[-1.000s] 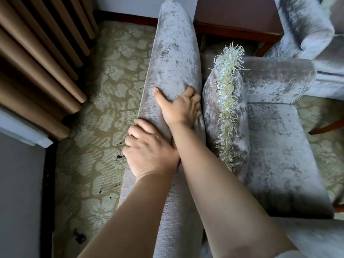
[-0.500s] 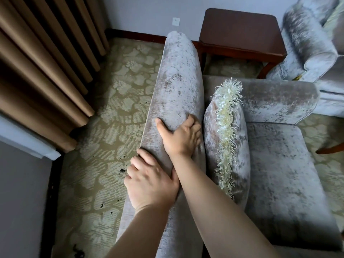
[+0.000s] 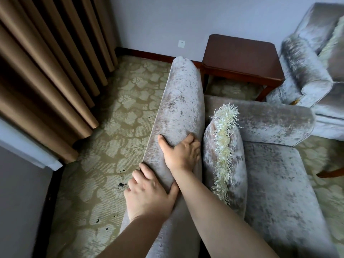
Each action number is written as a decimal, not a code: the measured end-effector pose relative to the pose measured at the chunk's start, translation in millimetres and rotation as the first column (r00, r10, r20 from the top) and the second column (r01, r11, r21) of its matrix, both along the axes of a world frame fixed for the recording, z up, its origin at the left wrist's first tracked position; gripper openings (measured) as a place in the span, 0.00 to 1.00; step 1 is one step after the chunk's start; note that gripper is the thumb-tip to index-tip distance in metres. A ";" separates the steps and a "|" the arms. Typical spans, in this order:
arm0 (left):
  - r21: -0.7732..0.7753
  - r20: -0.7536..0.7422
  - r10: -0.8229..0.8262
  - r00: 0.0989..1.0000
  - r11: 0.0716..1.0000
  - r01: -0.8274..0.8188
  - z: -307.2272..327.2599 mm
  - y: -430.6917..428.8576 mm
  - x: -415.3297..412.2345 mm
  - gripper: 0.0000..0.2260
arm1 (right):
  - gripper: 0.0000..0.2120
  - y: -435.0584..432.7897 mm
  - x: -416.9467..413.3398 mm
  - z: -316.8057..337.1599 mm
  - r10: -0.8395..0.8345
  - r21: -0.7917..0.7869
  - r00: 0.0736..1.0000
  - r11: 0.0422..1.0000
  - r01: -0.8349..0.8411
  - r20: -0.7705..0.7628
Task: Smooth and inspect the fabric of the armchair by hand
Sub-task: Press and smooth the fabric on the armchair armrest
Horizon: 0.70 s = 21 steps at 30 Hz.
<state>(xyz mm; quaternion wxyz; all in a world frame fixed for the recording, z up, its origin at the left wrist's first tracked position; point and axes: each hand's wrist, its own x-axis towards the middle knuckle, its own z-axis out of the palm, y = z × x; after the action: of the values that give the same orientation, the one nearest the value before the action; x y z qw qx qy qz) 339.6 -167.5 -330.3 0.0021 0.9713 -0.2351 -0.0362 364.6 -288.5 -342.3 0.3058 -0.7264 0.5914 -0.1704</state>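
Observation:
The grey crushed-velvet armchair (image 3: 275,187) is below me, seen from behind its backrest (image 3: 178,101), a long padded roll running away from me. My right hand (image 3: 181,153) lies flat on top of the backrest, thumb spread left and fingers draped over the seat-side edge. Nearer to me, my left hand (image 3: 149,196) rests palm-down on the same roll, its fingers hanging over the outer edge. Neither hand holds anything. A matching cushion (image 3: 236,157) with a cream fringe leans against the backrest, just right of my right hand.
Brown curtains (image 3: 46,81) hang at the left over patterned carpet (image 3: 115,146) with dark specks. A dark wooden side table (image 3: 240,58) stands beyond the chair's far armrest (image 3: 270,118). A second grey armchair (image 3: 312,71) is at the right.
My view has tilted up, showing more of the wall, the side table and the second chair. Both hands stay pressed on the backrest in about the same place.

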 end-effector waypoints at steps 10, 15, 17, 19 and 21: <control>0.042 0.041 -0.034 0.999 0.999 0.033 0.7 -8.6 24.5 0.46 | 0.51 -2.7 25.3 -1.0 -0.060 -0.044 0.998 0.997 0.060 -0.006; 0.035 0.061 -0.032 0.998 0.999 0.030 -1.5 -8.7 25.3 0.44 | 0.50 -2.5 28.6 -5.5 -0.087 -0.064 0.995 0.994 0.090 0.046; 0.029 0.057 -0.035 0.998 0.999 0.033 -1.8 -8.9 24.8 0.43 | 0.50 -1.7 28.8 -7.1 -0.089 -0.066 0.994 0.993 0.093 0.060; 0.016 0.047 -0.040 0.998 0.999 0.039 -3.6 -8.5 23.3 0.42 | 0.49 -1.8 27.8 -9.8 -0.087 -0.067 0.994 0.994 0.091 0.058; 0.003 0.034 -0.038 0.999 0.999 0.038 -4.4 -7.9 22.4 0.42 | 0.49 -1.3 26.6 -11.5 -0.089 -0.069 0.994 0.993 0.093 0.061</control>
<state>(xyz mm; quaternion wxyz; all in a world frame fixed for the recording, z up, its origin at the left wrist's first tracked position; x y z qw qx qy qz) 361.9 -175.4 -334.7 -0.0036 0.9671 -0.2535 -0.0201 391.2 -289.9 -353.8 0.2881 -0.7040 0.6084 -0.2262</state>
